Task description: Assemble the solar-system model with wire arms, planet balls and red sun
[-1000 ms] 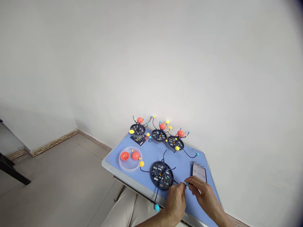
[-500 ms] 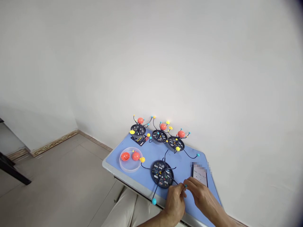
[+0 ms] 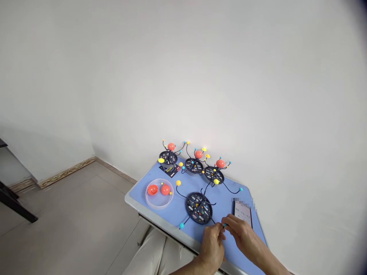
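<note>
A solar system model with a round dark printed base (image 3: 191, 214) and several curved black arms lies near the front of the blue table. One arm carries a yellow ball (image 3: 178, 183), another a blue ball (image 3: 181, 225). My left hand (image 3: 212, 242) is closed around the end of the black arm (image 3: 211, 219) nearest me. Fingers of my right hand (image 3: 239, 230) pinch a small blue ball (image 3: 224, 225) at that arm's tip, right against my left fingertips. Whether the ball is fully seated on the arm is hidden by my fingers.
At the back stand three similar models (image 3: 168, 157) with red balls. A clear round tray (image 3: 159, 206) at left holds red half-shells and small yellow balls. A phone (image 3: 242, 212) showing a timer lies at right. A black card (image 3: 170, 171) sits under the back left model.
The model has turned clockwise and shifted slightly right; its yellow ball swung away from me and its blue ball moved up and left. Both hands keep their hold in nearly the same place.
</note>
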A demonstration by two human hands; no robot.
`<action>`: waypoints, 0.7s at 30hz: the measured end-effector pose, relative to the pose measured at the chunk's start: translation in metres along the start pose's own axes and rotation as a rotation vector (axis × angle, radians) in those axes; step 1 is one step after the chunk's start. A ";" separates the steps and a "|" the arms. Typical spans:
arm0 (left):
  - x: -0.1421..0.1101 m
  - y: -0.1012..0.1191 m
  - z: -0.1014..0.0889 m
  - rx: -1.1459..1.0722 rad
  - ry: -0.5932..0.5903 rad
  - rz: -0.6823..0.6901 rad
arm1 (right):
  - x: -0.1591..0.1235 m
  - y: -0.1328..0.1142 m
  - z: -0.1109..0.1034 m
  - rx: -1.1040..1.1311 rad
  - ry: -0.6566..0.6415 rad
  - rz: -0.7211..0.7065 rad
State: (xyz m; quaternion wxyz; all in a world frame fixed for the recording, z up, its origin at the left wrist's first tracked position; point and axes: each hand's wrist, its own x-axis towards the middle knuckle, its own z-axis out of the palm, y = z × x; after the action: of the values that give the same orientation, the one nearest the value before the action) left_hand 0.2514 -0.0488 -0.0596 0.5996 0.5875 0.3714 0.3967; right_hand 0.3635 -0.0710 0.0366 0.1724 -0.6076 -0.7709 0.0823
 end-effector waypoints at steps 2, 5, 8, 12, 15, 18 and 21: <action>-0.001 0.001 -0.001 0.010 -0.002 0.003 | 0.000 0.000 -0.003 0.039 -0.039 -0.004; -0.001 0.003 -0.002 0.015 -0.018 -0.006 | -0.002 0.001 -0.004 0.082 -0.036 0.001; -0.001 0.005 -0.002 0.024 -0.018 -0.003 | -0.003 0.002 -0.003 0.055 -0.029 -0.024; 0.000 0.004 0.001 0.015 0.020 0.026 | -0.002 0.005 0.005 -0.162 -0.023 -0.121; 0.002 0.002 0.002 -0.024 0.031 0.014 | 0.002 0.007 0.010 -0.308 -0.037 -0.162; 0.003 -0.002 0.002 -0.052 0.030 -0.008 | 0.004 0.006 0.012 -0.296 -0.057 -0.120; 0.003 -0.006 0.002 -0.059 0.031 0.016 | 0.002 0.003 0.010 -0.117 -0.062 -0.040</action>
State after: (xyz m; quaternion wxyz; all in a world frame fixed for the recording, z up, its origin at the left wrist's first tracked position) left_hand 0.2551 -0.0470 -0.0652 0.6075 0.5662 0.3640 0.4216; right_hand 0.3618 -0.0671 0.0265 0.1140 -0.5981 -0.7916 0.0525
